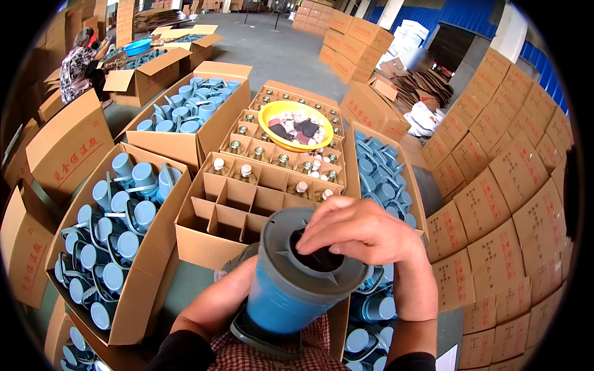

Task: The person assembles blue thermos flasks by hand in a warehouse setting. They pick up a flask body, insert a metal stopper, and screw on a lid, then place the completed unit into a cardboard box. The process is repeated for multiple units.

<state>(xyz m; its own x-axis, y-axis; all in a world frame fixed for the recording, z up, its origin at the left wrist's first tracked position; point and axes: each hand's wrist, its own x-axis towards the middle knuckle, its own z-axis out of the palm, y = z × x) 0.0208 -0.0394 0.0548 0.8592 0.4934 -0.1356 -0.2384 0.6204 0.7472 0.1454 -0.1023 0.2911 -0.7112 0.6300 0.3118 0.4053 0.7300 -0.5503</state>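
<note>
A blue thermos casing [281, 297] stands tilted, base up, close against my body. Its grey base [278, 238] has a round dark hole. My right hand [359, 232] bends over this hole, fingers and thumb drawn together and their tips dipping in; whatever they grip, if anything, is hidden. My left forearm [213, 303] reaches to the casing's left side, and the casing hides my left hand. Below the casing hangs a dark handle [266, 343]. Just beyond stands a divided carton [207, 238] with vacant cells in front and glass flasks with white tops [245, 173] behind.
Open cartons of blue thermos casings stand left [114, 247] and right [377, 173]. A yellow basin [269, 133] with small pale and dark pieces rests on the flask cartons. Stacked closed cartons [495, 210] wall the right side. Another person [77, 68] works at far left near a blue basin [137, 47].
</note>
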